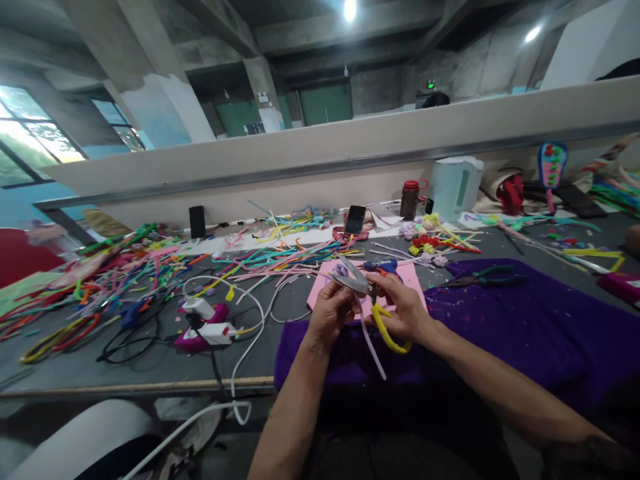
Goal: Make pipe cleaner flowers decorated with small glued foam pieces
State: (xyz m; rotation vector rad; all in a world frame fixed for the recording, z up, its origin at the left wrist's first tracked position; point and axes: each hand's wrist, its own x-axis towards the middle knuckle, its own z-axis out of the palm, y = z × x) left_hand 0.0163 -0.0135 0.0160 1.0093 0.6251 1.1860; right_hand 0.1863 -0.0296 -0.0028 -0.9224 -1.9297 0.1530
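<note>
— Hands at the bench: what do I have on the left?
— My left hand [330,308] pinches a lilac pipe cleaner [369,339] over the purple cloth [500,333].
— And right?
— My right hand [403,308] grips yellow-handled scissors [367,288], blades pointing left.

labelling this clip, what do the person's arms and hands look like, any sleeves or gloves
Both arms are bare from the frame edge to the wrist, with no sleeves in view. The left hand and right hand are ungloved; no watch, ring or bracelet is visible.
</note>
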